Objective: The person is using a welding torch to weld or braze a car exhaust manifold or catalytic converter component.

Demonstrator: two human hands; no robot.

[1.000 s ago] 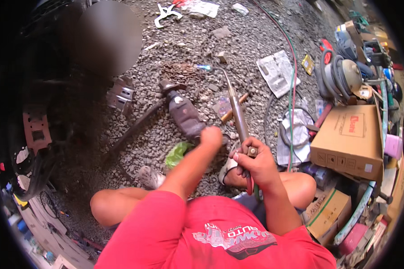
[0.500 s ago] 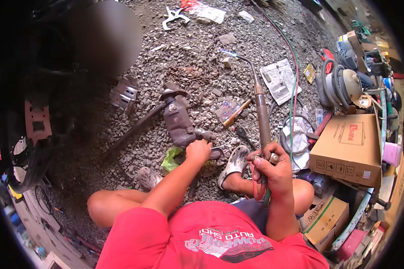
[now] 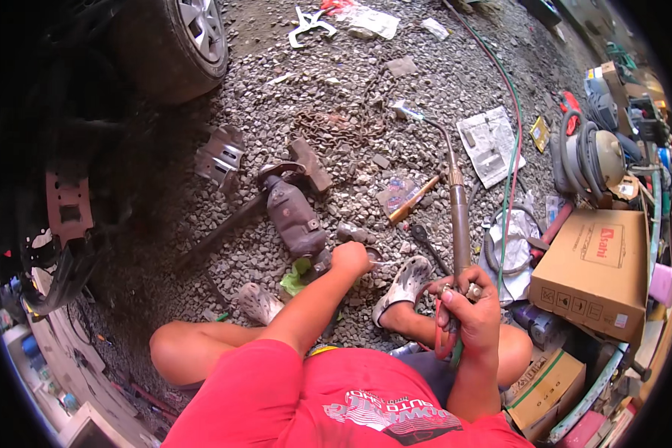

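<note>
"On the gravel (image 3: 257, 104), where was the rusty can (image 3: 295, 220)?"

"Far-left of the nearer left hand (image 3: 352, 260), its long side pointing there. I couldn't tell that hand's hold; the right hand (image 3: 469, 300) gripped the torch (image 3: 460, 224)."

Between canister (image 3: 295, 216) and torch (image 3: 460, 224), a stick (image 3: 415, 200) interrupts open gravel (image 3: 346, 200).

A long brownish torch (image 3: 460, 216) slants forward from the right hand (image 3: 467, 305), its slim neck (image 3: 446, 138) bending left to a pale bluish flame (image 3: 408, 110). A dull brown metal canister (image 3: 295, 216) lies slanted on gravel (image 3: 254, 112), ahead and left of the left hand (image 3: 351, 259).
</note>
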